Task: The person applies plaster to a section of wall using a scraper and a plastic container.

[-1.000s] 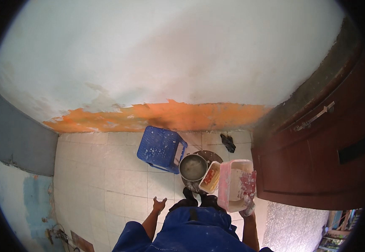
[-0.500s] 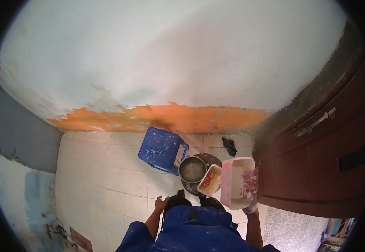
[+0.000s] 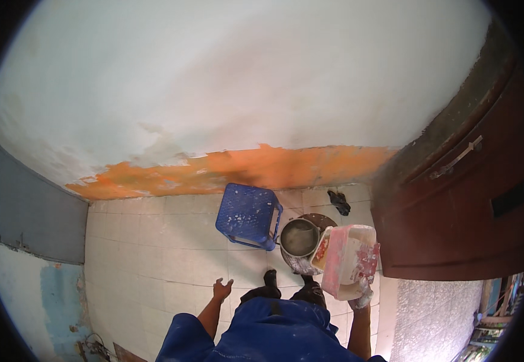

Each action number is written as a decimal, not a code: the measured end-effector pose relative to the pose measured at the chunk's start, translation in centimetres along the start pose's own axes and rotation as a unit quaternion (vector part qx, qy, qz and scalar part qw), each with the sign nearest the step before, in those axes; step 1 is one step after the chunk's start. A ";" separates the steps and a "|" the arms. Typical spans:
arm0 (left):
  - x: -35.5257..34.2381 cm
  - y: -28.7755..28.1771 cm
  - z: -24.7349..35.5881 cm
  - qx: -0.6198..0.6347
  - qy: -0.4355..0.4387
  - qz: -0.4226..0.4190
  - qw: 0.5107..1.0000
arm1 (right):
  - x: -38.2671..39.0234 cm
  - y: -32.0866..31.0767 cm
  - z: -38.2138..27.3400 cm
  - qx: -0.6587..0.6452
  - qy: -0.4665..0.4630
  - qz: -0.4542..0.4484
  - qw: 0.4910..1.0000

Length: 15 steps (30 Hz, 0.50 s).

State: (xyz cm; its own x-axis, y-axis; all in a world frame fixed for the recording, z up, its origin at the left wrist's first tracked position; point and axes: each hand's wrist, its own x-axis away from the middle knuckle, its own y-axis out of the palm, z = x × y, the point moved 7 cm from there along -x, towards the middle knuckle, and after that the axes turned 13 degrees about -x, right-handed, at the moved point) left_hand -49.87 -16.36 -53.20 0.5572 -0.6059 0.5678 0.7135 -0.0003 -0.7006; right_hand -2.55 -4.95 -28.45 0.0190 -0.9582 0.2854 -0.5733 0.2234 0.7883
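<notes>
Tub [image 3: 336, 259] gripped at its near end by the right hand [image 3: 363, 297]

The tub is held up on the person's right, hiding part of a tray [image 3: 319, 257]. Beside the tray, a pot [image 3: 285, 246] is on a stand [image 3: 302, 265]. A stool [image 3: 246, 209] is just left of the pot. The left hand [image 3: 222, 290], fingers spread, is empty, well apart from the tub.

A room under redecoration, shown by its patchy white-and-orange wall [image 3: 256, 102] and white-spattered stool [image 3: 247, 211].
</notes>
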 end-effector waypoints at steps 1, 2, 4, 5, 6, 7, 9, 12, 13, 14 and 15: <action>-0.2 -0.7 -1.3 -0.002 -0.013 0.006 1.000 | 0.4 -0.2 0.7 0.010 -0.009 -0.004 1.000; -0.9 -1.4 -1.4 -0.012 -0.006 0.003 1.000 | 0.9 -1.0 1.6 0.018 -0.031 -0.002 0.999; -0.1 -3.1 -2.3 -0.021 -0.016 0.002 1.000 | 1.5 -0.9 2.3 0.082 -0.041 -0.012 0.996; -0.5 -3.5 -2.7 -0.026 -0.020 -0.001 0.999 | 1.7 -0.8 2.7 0.131 -0.042 -0.023 0.990; -0.8 -3.8 -3.0 -0.032 -0.024 -0.003 0.999 | 1.8 -0.7 3.0 0.179 -0.044 -0.033 0.982; -1.1 -4.1 -3.2 -0.037 -0.028 -0.006 0.999 | 1.6 -0.9 3.3 0.202 -0.050 -0.037 0.977; -1.1 -4.2 -3.4 -0.017 -0.025 -0.007 1.000 | 1.3 -1.0 3.6 0.193 -0.048 -0.038 0.979; -0.3 -4.7 -2.1 -0.018 -0.011 -0.010 1.000 | 1.1 1.5 3.2 -0.010 -0.006 -0.030 0.999; 0.1 -5.0 -1.4 -0.022 -0.005 -0.011 1.000 | 1.2 2.3 2.7 0.013 -0.022 -0.027 0.999; -0.2 -5.2 -1.2 -0.016 -0.008 -0.013 1.000 | 1.2 2.9 2.8 0.032 -0.038 -0.025 0.998; -0.3 -5.4 -1.1 -0.019 -0.004 -0.017 1.000 | 1.2 3.7 2.8 0.052 -0.054 -0.022 0.997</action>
State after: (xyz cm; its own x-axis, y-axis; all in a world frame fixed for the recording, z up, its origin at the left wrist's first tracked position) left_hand -54.34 -17.02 -50.12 0.5365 -0.5990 0.5945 0.7155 -0.0508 -0.6968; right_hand -6.91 -5.81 -26.71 -0.0384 -0.9815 0.1873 -0.6557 0.1662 0.7365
